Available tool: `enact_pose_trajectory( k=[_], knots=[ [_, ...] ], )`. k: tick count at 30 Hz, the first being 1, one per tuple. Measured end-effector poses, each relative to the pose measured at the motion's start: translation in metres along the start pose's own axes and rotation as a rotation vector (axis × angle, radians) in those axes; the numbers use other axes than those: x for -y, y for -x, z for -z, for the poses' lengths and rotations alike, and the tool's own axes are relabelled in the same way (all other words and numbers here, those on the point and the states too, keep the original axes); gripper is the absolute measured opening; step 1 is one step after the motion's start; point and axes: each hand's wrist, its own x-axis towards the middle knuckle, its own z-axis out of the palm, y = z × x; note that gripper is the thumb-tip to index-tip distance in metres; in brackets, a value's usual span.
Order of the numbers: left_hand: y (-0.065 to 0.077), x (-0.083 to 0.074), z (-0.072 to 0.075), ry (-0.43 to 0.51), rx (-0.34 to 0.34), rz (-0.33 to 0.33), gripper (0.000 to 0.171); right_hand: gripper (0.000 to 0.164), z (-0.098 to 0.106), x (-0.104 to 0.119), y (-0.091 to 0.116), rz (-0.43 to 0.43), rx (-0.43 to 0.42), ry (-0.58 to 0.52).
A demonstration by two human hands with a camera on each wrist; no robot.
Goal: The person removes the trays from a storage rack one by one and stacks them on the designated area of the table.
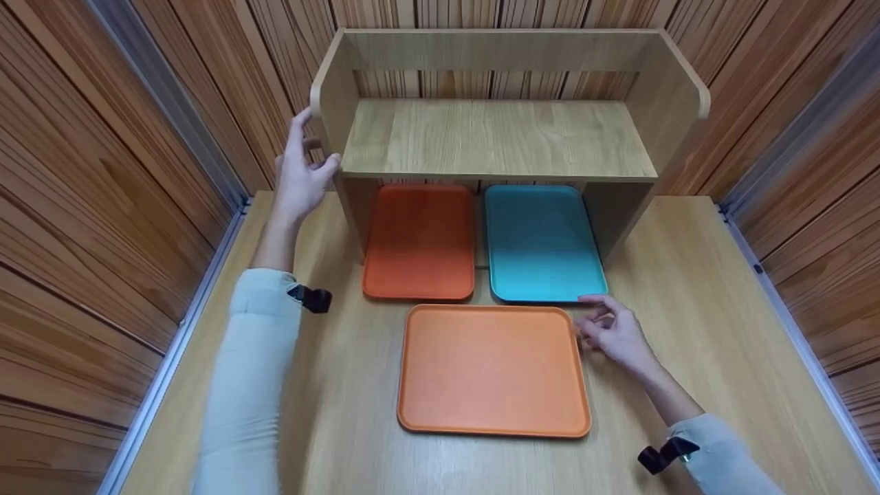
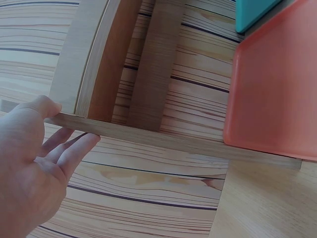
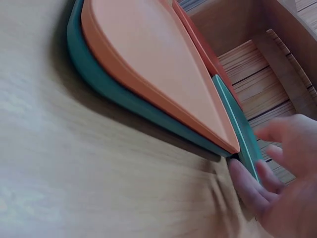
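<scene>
My left hand (image 1: 302, 179) grips the left side panel (image 2: 148, 139) of a light wooden shelf unit (image 1: 498, 137). In the left wrist view its thumb lies on one side of the panel's edge and its fingers on the other. My right hand (image 1: 615, 333) is at the front right corner of a teal tray (image 1: 543, 240), fingers loosely bent around that corner without closing. Left of it, a red-orange tray (image 1: 419, 240) lies partly under the shelf. In front, a light orange tray (image 1: 495, 371) sits on another teal tray (image 3: 104, 82), visible in the right wrist view.
A wooden table (image 1: 344, 412) carries everything. Wood-plank walls (image 1: 82, 172) enclose it at the back and both sides, with metal rails (image 1: 185, 323) along its side edges. The shelf's upper board (image 1: 495, 137) spans above the rear trays.
</scene>
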Motion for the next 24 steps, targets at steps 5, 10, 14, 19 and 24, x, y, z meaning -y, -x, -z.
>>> enact_pose_trajectory(
  k=[5,10,14,19,24],
  knots=[
    [-0.001,-0.001,0.000,-0.011,-0.008,-0.002,0.076,0.042,-0.003,0.003,-0.002,0.009,-0.248,-0.052],
    [-0.002,-0.001,0.000,-0.021,-0.023,-0.026,0.074,0.034,-0.003,0.002,-0.008,0.010,-0.451,-0.083],
    [-0.001,0.000,0.000,-0.015,-0.017,-0.008,0.075,0.041,-0.002,-0.001,-0.011,-0.026,-0.496,-0.093],
    [0.001,-0.001,0.000,-0.015,-0.010,0.000,0.076,0.070,0.001,-0.005,-0.015,-0.122,-0.441,-0.189],
    [0.000,-0.001,0.000,-0.005,-0.009,-0.008,0.078,0.091,0.001,-0.001,-0.018,-0.245,-0.359,-0.417]
  ],
)
